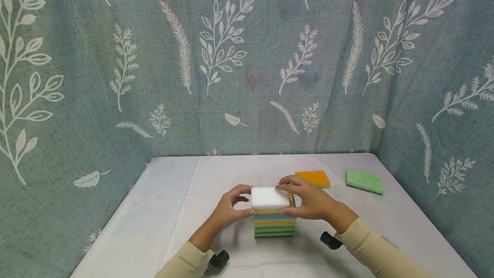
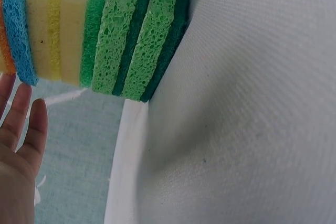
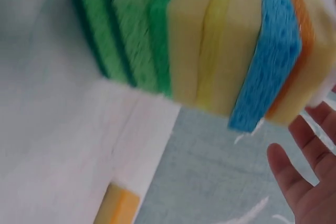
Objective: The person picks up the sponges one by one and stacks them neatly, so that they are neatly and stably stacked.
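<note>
A stack of sponges (image 1: 275,223) stands upright on the table, topped by a white sponge (image 1: 270,197). My left hand (image 1: 227,209) holds the white sponge's left end, thumb at the front corner and fingers at the back. At its right end my right hand (image 1: 312,200) pinches it, thumb in front and fingers over the far top edge. Below it, the wrist views show cream-and-orange, blue (image 2: 21,30), cream, yellow and green layers (image 3: 142,30); the blue one juts out slightly. Lower fingers of both hands are spread beside the upper layers.
Behind my right hand lies an orange sponge (image 1: 318,178), partly hidden. Farther right is a green sponge (image 1: 364,181). A white cloth covers the table (image 1: 170,192), and patterned grey-blue fabric (image 1: 247,132) encloses its back and sides.
</note>
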### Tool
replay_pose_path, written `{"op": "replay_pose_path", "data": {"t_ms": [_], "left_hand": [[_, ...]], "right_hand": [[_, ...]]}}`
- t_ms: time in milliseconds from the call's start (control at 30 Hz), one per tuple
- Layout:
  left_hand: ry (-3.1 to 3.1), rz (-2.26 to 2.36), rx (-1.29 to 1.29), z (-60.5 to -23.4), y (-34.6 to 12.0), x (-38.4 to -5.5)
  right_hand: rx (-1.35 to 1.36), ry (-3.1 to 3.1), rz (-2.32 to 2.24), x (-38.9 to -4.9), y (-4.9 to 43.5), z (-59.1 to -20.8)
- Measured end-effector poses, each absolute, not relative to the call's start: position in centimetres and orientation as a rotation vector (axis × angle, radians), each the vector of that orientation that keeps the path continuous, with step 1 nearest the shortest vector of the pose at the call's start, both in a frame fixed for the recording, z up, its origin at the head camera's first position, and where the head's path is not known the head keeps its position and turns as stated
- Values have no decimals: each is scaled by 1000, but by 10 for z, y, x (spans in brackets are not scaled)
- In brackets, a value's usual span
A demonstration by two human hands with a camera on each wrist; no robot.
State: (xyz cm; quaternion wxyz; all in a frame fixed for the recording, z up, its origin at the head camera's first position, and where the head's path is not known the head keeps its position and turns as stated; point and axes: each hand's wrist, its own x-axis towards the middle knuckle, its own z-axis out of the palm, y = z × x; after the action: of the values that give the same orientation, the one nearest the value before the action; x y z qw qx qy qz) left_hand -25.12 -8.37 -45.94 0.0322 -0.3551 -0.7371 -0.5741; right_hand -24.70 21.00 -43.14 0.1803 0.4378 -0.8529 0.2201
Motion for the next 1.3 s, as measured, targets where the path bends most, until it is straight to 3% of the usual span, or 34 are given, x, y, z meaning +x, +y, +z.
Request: {"op": "replay_pose_path", "data": {"t_ms": [267, 500, 933, 1300], "left_hand": [[-2234, -1761, -1106, -463, -86, -250], [-2230, -1769, -1080, -465, -87, -248], [-2268, -1738, -1066, -490, -87, -267], [-2262, -1774, -1066, -488, -85, -268]], "right_hand": [[1222, -2436, 615, -249, 236, -427], [1024, -2591, 669, -253, 260, -430], [775, -2788, 669, -275, 286, -454], [668, -2887, 541, -302, 302, -464]]}}
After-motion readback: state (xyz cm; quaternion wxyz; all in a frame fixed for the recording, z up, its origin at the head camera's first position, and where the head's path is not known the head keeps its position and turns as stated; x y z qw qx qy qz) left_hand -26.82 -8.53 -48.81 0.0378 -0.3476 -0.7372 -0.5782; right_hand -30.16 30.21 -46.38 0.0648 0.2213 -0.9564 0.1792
